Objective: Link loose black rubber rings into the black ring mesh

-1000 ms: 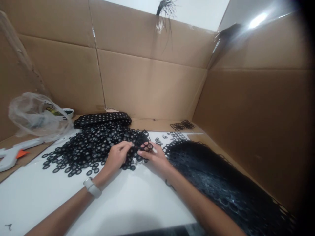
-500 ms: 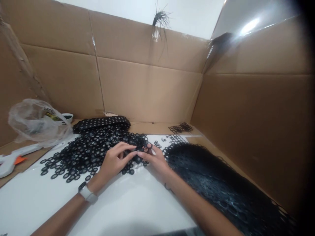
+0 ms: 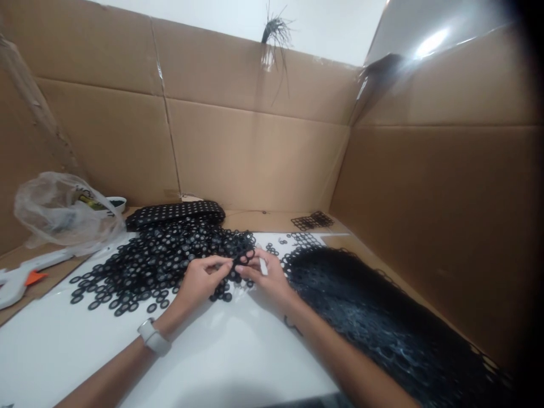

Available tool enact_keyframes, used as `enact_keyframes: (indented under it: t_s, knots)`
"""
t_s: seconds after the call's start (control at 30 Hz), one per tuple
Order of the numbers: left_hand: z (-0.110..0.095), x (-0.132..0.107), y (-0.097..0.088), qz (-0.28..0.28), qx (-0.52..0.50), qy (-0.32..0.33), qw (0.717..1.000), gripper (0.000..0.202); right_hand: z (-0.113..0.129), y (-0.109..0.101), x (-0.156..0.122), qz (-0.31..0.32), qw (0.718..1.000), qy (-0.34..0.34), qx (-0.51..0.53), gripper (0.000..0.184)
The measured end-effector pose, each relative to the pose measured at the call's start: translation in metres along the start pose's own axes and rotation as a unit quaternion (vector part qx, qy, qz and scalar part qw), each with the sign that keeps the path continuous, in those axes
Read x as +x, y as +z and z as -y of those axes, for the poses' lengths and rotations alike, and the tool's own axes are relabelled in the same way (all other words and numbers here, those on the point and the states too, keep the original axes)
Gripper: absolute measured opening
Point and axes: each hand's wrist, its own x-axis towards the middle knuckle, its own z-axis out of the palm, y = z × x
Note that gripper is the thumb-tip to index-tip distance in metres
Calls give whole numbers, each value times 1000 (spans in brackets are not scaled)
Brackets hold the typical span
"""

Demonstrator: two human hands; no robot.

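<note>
My left hand (image 3: 200,279) and my right hand (image 3: 264,276) meet over the near edge of a heap of loose black rings (image 3: 144,263). Both pinch a small joined piece of black rings (image 3: 242,260) held just above the white table top (image 3: 204,357). A white watch sits on my left wrist (image 3: 153,338). To the right of my right forearm lies a large black mesh of linked rings (image 3: 382,317). A folded black sheet of rings (image 3: 176,212) lies behind the heap.
Cardboard walls (image 3: 255,153) close the space at the back, left and right. At the left lie a clear plastic bag (image 3: 59,212), a small white bowl (image 3: 115,202) and a white glue gun with an orange trigger (image 3: 21,279). Small mesh offcuts (image 3: 313,220) lie at the back.
Both hands have lifted a small joined ring piece off the heap's edge and hold it between their fingertips. The view has shifted slightly.
</note>
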Motion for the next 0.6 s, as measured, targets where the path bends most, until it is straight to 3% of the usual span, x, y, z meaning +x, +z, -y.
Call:
enact_keyframes:
  t_s: [0.1,0.23,0.33,0.43,0.6]
  knots:
    - [5,5,-7,-45,6,-23,999,30,-2,-2,1,-14,999,-8,-45,38]
    - [16,19,-35,-123,40,-30,991,32,-9,-10,6,-32,997,10,-63,40]
    - [20,25,-49,-143,73,-21,987,35,-13,-13,9,-52,997,18,-47,42]
    - [13,20,-43,-126,91,40,987,32,-12,-11,9,-66,998,19,-3,44]
    - [-5,2,-15,-27,61,157,985,25,-3,-2,5,-55,994,43,86,47]
